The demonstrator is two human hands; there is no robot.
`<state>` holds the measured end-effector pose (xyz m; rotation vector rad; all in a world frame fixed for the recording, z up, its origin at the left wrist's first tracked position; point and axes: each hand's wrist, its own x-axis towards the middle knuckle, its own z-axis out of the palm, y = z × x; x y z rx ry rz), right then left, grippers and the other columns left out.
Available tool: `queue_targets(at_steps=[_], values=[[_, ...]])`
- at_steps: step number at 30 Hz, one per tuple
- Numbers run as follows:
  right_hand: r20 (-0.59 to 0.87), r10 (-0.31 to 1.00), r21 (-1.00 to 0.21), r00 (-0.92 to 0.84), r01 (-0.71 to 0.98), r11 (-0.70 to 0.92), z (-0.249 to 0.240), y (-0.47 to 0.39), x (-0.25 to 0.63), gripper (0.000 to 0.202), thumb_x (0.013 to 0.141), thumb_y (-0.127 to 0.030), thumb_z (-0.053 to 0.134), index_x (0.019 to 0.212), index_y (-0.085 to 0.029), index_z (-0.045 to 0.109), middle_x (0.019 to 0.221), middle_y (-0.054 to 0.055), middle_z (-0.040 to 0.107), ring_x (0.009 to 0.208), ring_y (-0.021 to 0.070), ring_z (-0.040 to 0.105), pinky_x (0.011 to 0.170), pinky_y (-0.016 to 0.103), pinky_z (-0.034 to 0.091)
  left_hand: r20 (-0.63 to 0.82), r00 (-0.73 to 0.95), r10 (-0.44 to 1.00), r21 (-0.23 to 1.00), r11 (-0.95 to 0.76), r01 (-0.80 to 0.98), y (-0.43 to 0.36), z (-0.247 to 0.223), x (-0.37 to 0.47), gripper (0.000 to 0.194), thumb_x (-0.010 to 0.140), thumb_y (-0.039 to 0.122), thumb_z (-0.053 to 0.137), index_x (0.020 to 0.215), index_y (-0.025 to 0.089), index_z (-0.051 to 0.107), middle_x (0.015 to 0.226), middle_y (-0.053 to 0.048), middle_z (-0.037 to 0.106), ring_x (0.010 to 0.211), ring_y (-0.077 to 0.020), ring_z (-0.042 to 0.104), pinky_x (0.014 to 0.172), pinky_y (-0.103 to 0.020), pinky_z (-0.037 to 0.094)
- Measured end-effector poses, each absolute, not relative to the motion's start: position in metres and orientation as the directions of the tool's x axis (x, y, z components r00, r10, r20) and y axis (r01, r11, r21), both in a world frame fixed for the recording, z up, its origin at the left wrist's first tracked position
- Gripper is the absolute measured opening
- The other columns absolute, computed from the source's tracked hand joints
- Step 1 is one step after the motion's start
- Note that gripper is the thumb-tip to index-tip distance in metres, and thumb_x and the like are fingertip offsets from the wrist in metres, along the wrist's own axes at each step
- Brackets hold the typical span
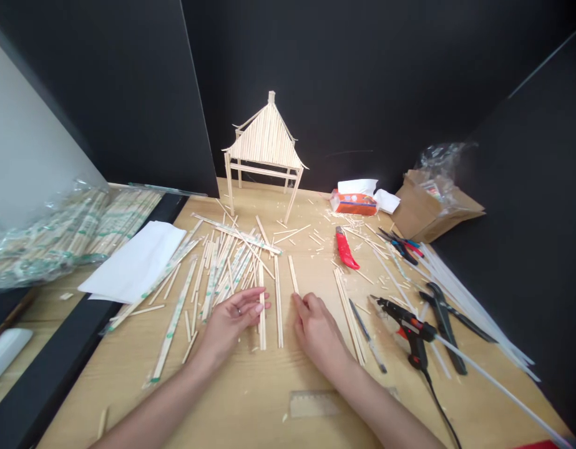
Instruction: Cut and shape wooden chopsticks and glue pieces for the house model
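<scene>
In the head view, my left hand (238, 313) has its thumb and fingers around a few wooden chopsticks (263, 337) standing lengthwise on the table. My right hand (316, 327) is closed, its fingertips at the near end of another chopstick (292, 271); its palm side is hidden. Between the hands lies a narrow row of chopsticks (279, 305). To the right of my right hand is another row of chopsticks (351, 321). Left of my left hand, loose and paper-wrapped chopsticks (236, 262) lie in a pile.
A stick-built model with a peaked roof (266, 137) stands at the back. On the right lie a red-handled cutter (346, 249), a pen (368, 337), a glue gun (409, 327), pliers (400, 244) and white glue sticks (475, 305). A clear ruler (316, 404) lies near my right forearm.
</scene>
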<state>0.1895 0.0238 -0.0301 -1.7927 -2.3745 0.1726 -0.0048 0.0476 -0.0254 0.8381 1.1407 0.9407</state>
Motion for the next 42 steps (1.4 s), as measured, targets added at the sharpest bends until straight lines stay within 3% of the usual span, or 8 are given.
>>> queue_targets(at_steps=[10,13,18,31,34,38,40,42], values=[[0.095,0.995,-0.047,0.024,0.999,-0.019,-0.033,0.028,0.241,0.035,0.084,-0.008,0.045,0.119,-0.01,0.053,0.088,0.011,0.055,0.076,0.0216,0.054,0.068,0.031,0.044,-0.388,0.153,0.909,0.899,0.41,-0.157,0.048,-0.029,-0.005,0.049,0.067,0.038,0.075,0.11,0.019,0.06,0.109,-0.008,0.066,0.104,-0.0209,0.061,0.072,-0.022,0.051],[0.095,0.995,-0.049,0.009,0.999,-0.004,-0.034,0.025,0.241,0.036,0.083,-0.007,0.046,0.119,-0.01,0.053,0.088,0.011,0.055,0.078,0.022,0.054,0.07,0.032,0.045,-0.388,0.16,0.908,0.896,0.412,-0.164,0.047,-0.027,-0.004,0.05,0.068,0.037,0.075,0.111,0.018,0.058,0.11,-0.007,0.064,0.103,-0.02,0.062,0.072,-0.022,0.051],[0.063,0.986,-0.124,-0.152,0.979,0.159,-0.034,0.014,0.224,0.047,0.08,-0.004,0.048,0.126,-0.014,0.05,0.094,0.009,0.056,0.085,0.0212,0.053,0.076,0.03,0.046,-0.378,0.153,0.913,0.903,0.4,-0.157,0.047,-0.027,-0.002,0.048,0.067,0.035,0.076,0.108,0.018,0.058,0.102,-0.005,0.063,0.098,-0.0185,0.063,0.067,-0.02,0.051],[0.111,0.97,-0.304,-0.215,0.922,0.239,-0.027,0.033,0.228,0.048,0.079,0.0,0.045,0.124,-0.016,0.051,0.103,0.011,0.054,0.093,0.0225,0.053,0.085,0.034,0.045,-0.358,0.158,0.92,0.913,0.381,-0.147,0.046,-0.023,0.009,0.04,0.063,0.031,0.078,0.096,0.018,0.059,0.088,-0.003,0.065,0.085,-0.0151,0.062,0.066,-0.022,0.053],[0.141,0.959,-0.387,-0.246,0.878,0.282,-0.011,0.029,0.222,0.034,0.088,-0.012,0.045,0.121,-0.019,0.053,0.108,0.01,0.054,0.098,0.0211,0.054,0.087,0.033,0.045,-0.281,0.184,0.942,0.949,0.301,-0.092,0.047,-0.022,0.018,0.034,0.067,0.032,0.074,0.094,0.018,0.058,0.083,-0.001,0.062,0.081,-0.0147,0.061,0.066,-0.025,0.054],[0.16,0.938,-0.633,-0.309,0.696,0.337,0.005,0.022,0.211,0.033,0.089,-0.026,0.055,0.121,-0.022,0.052,0.109,0.006,0.058,0.096,0.0166,0.058,0.085,0.027,0.048,-0.132,0.204,0.97,0.991,0.134,0.003,0.056,-0.023,0.037,0.026,0.073,0.033,0.066,0.09,0.019,0.053,0.087,-0.001,0.059,0.083,-0.0169,0.062,0.066,-0.029,0.056],[0.167,0.941,-0.656,-0.294,0.679,0.328,0.005,0.024,0.207,0.032,0.088,-0.022,0.056,0.12,-0.023,0.054,0.104,0.005,0.061,0.09,0.0164,0.061,0.081,0.026,0.048,-0.088,0.202,0.975,0.996,0.081,0.045,0.061,-0.022,0.047,0.023,0.074,0.033,0.064,0.087,0.02,0.051,0.09,-0.002,0.06,0.087,-0.0178,0.063,0.068,-0.029,0.055],[0.166,0.945,-0.602,-0.281,0.73,0.323,0.002,0.031,0.208,0.028,0.09,-0.018,0.051,0.116,-0.022,0.058,0.097,0.005,0.064,0.085,0.0166,0.062,0.078,0.026,0.049,-0.047,0.207,0.977,0.993,0.023,0.113,0.068,-0.022,0.053,0.019,0.077,0.032,0.061,0.086,0.02,0.048,0.09,-0.002,0.061,0.087,-0.018,0.064,0.069,-0.029,0.054]])
